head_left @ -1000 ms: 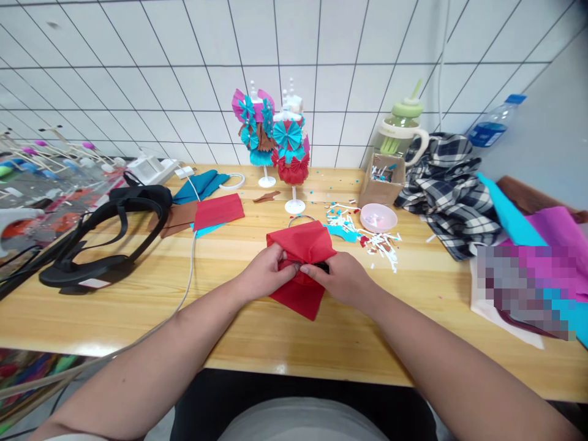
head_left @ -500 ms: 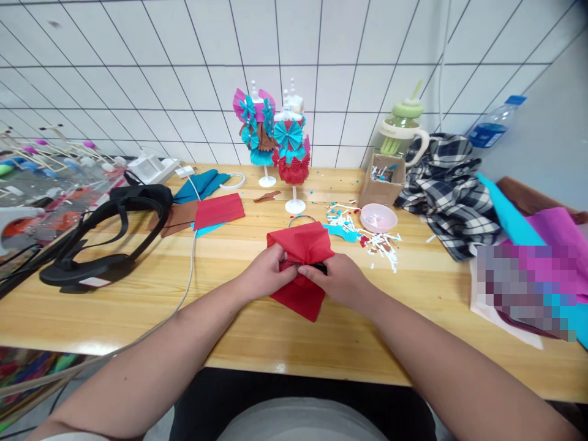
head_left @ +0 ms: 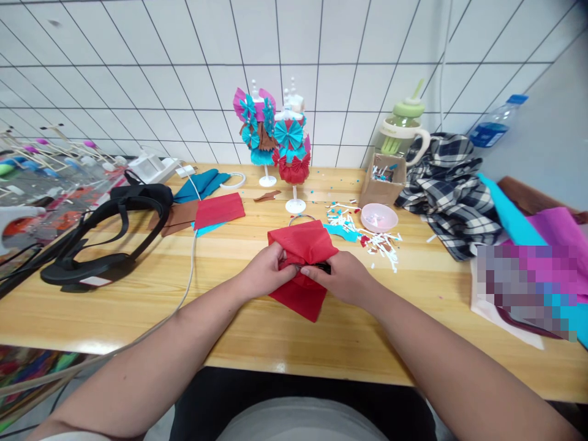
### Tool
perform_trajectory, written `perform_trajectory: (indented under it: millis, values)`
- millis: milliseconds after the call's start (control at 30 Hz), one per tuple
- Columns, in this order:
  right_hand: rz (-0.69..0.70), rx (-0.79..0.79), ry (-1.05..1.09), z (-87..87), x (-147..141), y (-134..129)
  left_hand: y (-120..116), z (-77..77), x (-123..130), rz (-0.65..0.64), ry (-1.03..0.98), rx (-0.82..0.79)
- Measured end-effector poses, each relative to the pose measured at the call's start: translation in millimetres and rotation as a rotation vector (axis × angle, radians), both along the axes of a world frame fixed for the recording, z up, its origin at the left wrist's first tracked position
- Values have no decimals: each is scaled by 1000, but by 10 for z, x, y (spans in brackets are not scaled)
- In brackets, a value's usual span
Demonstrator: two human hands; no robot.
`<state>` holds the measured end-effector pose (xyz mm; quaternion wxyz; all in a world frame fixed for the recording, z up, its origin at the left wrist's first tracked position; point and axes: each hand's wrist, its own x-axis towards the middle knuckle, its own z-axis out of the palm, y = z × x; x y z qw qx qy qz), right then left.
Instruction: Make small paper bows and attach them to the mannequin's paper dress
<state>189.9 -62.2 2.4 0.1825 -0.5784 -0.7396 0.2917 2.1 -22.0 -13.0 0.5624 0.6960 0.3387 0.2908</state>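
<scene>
A folded and gathered red crepe-like sheet [head_left: 303,239] is held over the front middle of the table. My left hand [head_left: 267,269] pinches its gathered middle between thumb and fingers. Closed round a small black tool [head_left: 323,267], my right hand [head_left: 346,277] meets the gather from the other side, its thumb lying along the tool. Fingers and red folds hide most of that tool, so its kind is unclear. Behind the sheet, part of a thin ring [head_left: 301,217] shows. Beyond it stand two small white dress forms [head_left: 295,205] wearing pleated red, blue, pink and brown pieces.
White and coloured scraps [head_left: 386,248] lie by a pink dish [head_left: 379,218] and a cardboard box [head_left: 383,179]. A black headset [head_left: 92,269], a cable [head_left: 192,269] and red sheets [head_left: 220,210] are at left. Checked cloth [head_left: 441,190] and a cup [head_left: 404,125] are at right.
My right hand has shifted very slightly to the right with the black tool, and a bit more of the tool shows. My left hand stays nearly still.
</scene>
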Motion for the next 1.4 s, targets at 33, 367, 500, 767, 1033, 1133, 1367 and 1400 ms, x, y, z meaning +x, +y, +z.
perform_trajectory:
  millis: [33,367,500,767,1033,1133,1367,1400]
  values:
    - [-1,3,-3,3,-1,-1,0,-5,-3,4,9,3]
    - [-12,6,-23,11,9,-2,3,-8,-9,4,32,17]
    - [18,7,-6,22,33,11,-7,4,-1,-16,27,7]
    - [53,26,-56,18,10,2,-15,-20,-4,-112,80,67]
    - [31,30,-61,-4,3,7,-21,18,1,-112,81,64]
    - [30,25,-61,0,-1,4,-28,24,5,-100,69,58]
    - [36,5,-44,-12,-3,5,-11,-24,3,-98,52,58]
    - [34,3,-43,-12,-3,7,-9,-26,3,-99,52,58]
